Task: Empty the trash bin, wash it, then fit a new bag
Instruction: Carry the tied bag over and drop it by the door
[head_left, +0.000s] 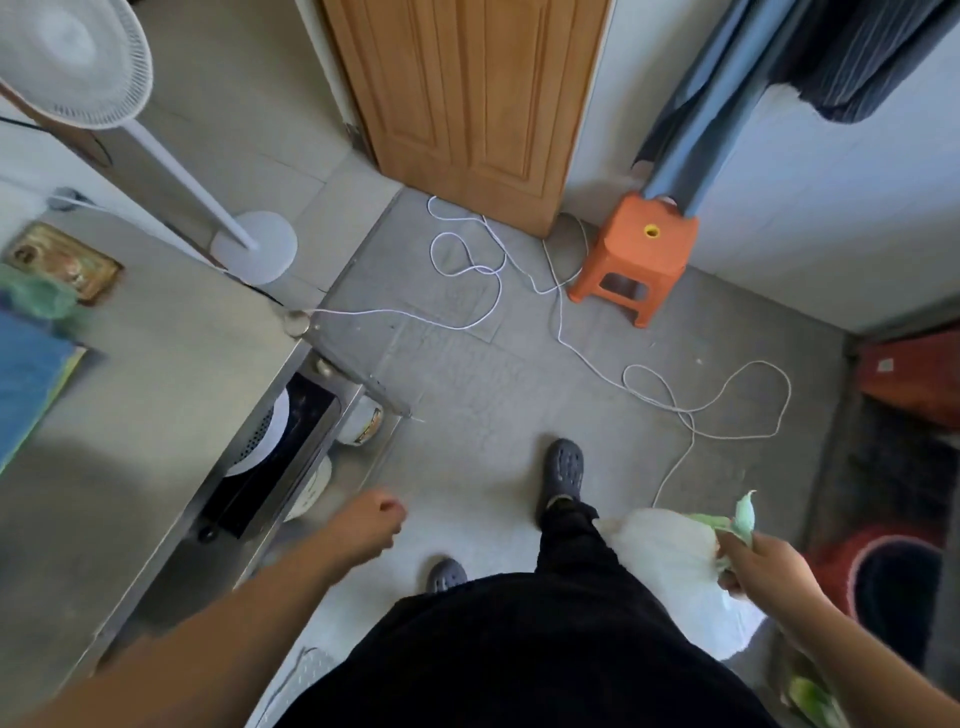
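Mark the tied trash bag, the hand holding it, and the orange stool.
trash bag (660, 551), head view, on its bulging white body.
right hand (763, 564), head view, on the back of the hand gripping the bag's green neck.
orange stool (641, 244), head view, on its seat top.

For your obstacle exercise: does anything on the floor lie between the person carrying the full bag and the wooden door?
Yes. A white cord loops across the floor before the door. The right hand grips the bag.
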